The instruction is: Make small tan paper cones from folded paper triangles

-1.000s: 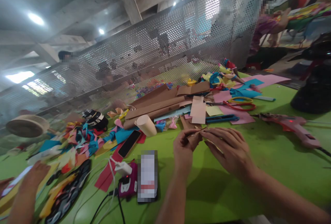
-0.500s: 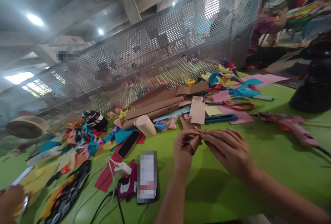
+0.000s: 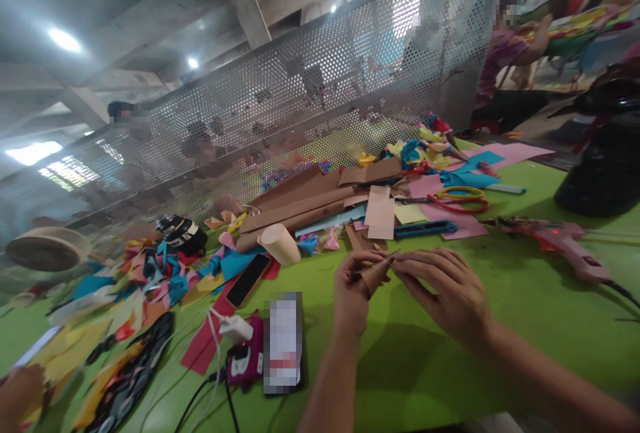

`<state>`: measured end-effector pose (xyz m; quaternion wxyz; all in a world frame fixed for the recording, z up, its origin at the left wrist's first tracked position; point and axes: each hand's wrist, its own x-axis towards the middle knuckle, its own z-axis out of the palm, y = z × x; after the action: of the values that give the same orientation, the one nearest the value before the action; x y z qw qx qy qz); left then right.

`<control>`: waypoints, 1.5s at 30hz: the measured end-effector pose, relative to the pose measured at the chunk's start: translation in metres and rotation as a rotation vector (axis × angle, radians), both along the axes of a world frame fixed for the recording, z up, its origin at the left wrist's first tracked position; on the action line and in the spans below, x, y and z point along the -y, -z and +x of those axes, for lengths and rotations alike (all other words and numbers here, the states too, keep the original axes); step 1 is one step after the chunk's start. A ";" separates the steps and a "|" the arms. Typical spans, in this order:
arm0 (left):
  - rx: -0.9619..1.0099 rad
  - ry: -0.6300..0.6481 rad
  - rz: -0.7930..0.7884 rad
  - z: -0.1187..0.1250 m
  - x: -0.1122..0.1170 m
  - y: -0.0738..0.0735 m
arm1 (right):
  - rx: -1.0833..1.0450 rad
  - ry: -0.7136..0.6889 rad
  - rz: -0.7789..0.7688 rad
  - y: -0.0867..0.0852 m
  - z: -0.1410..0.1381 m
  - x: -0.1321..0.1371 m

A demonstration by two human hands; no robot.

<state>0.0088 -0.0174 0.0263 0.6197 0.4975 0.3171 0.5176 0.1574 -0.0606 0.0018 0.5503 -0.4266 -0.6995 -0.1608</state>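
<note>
Both my hands meet over the green table [image 3: 450,366] on a small brown paper cone [image 3: 374,276]. My left hand [image 3: 353,290] wraps its fingers round the cone's lower part. My right hand [image 3: 445,290] pinches the cone's upper edge with thumb and fingertips. Just beyond the hands lie brown paper strips [image 3: 300,203], a pale pink paper piece [image 3: 380,213] and a blue craft knife [image 3: 425,228].
A pink glue gun [image 3: 565,243] lies to the right, red and yellow scissors [image 3: 463,200] behind it. A phone [image 3: 243,280], a rolled paper cup [image 3: 280,243], a charger with cables [image 3: 235,330] and coloured paper scraps [image 3: 150,273] sit left. Another person's hand [image 3: 20,393] is at the bottom left. A perforated metal screen [image 3: 300,100] backs the table.
My hands have rolled the brown paper into a tighter cone and shifted slightly left. The other person's hand at the left has drawn back toward the frame's corner.
</note>
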 end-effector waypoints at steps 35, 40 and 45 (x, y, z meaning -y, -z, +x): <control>0.111 0.119 -0.201 -0.005 -0.004 0.009 | -0.749 -0.450 -0.655 -0.004 0.011 -0.010; 0.072 0.130 -0.205 -0.005 -0.004 0.008 | -0.732 -0.450 -0.700 -0.008 0.008 -0.009; 0.010 0.168 -0.252 -0.006 -0.005 0.008 | -0.743 -0.461 -0.689 -0.002 0.010 -0.009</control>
<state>0.0031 -0.0123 0.0185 0.7198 0.4380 0.3336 0.4228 0.1675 -0.0515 0.0040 0.6097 -0.4457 -0.5458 0.3629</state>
